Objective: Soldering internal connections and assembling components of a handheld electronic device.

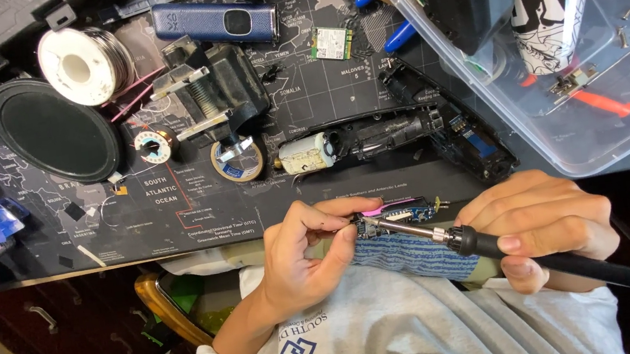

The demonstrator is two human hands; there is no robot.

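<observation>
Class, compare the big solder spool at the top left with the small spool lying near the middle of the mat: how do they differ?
The big solder spool is much wider than the small spool. The big one has a white face and a thick grey wire winding; the small one shows a white and reddish face with little winding visible. Both are round with open centre holes and lie on the dark mat.

Bare mat (172,213) at ten o'clock of the hands leaves passing room; the opened black device (375,137) blocks twelve o'clock, the clear plastic bin (575,157) crowds two o'clock.
</observation>
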